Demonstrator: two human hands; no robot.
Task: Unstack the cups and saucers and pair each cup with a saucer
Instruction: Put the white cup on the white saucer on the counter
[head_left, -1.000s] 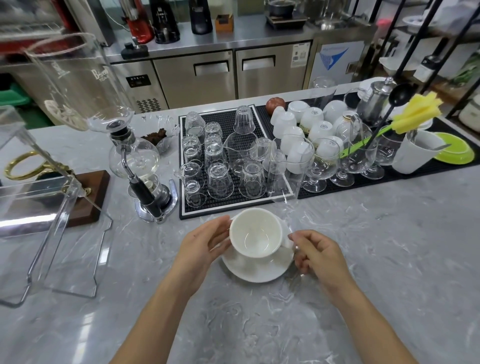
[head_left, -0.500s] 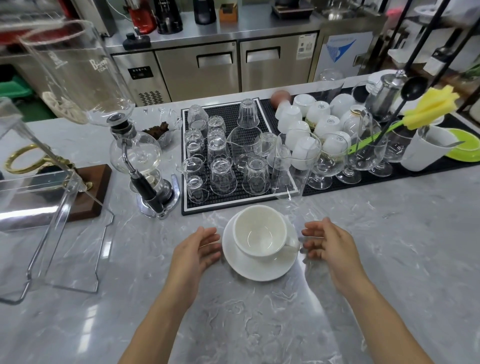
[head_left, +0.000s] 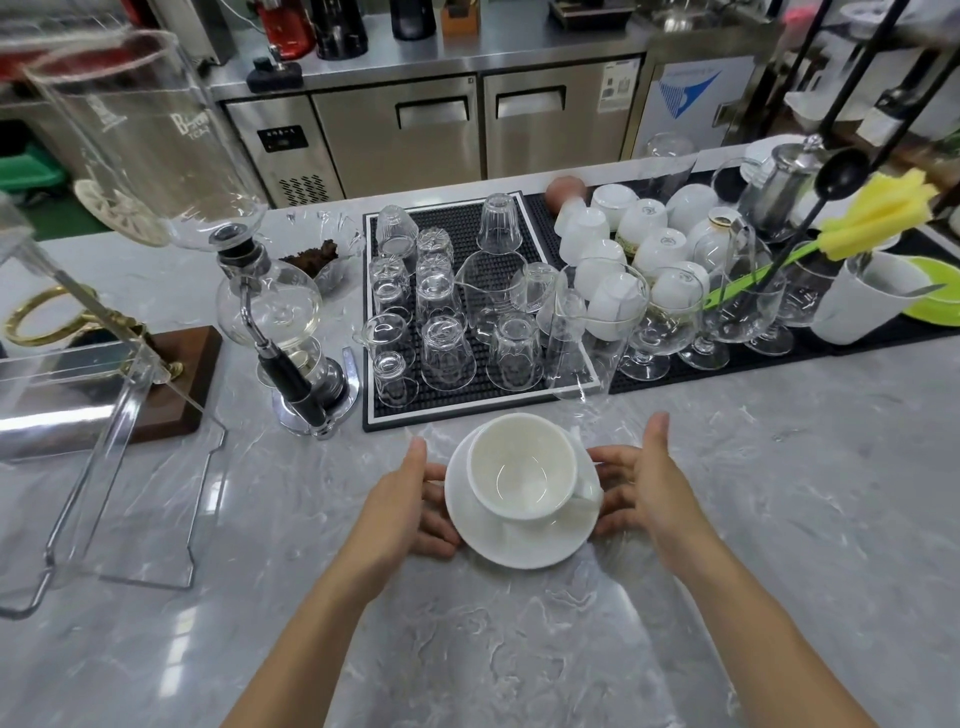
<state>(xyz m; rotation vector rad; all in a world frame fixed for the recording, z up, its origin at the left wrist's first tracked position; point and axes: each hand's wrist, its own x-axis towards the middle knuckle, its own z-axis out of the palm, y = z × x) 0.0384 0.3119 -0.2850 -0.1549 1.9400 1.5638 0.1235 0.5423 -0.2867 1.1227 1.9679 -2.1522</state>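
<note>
A white cup (head_left: 522, 470) sits upright on a saucer (head_left: 524, 540) on the grey tabletop (head_left: 779, 519), right between the two hands. The left hand (head_left: 402, 499) and the right hand (head_left: 652, 483) flank the saucer with fingers straight and relaxed, touching its rim; their fingertips slip under the edge and cannot be seen. The cup's handle points toward the right hand, partly lost against the white. Beyond the hands, glasses (head_left: 447, 353) crowd a black mat (head_left: 462, 223).

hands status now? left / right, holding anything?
Left hand: open, fingers straight at the saucer edge, gripping nothing.
Right hand: open, fingers at the saucer's other edge.
</note>
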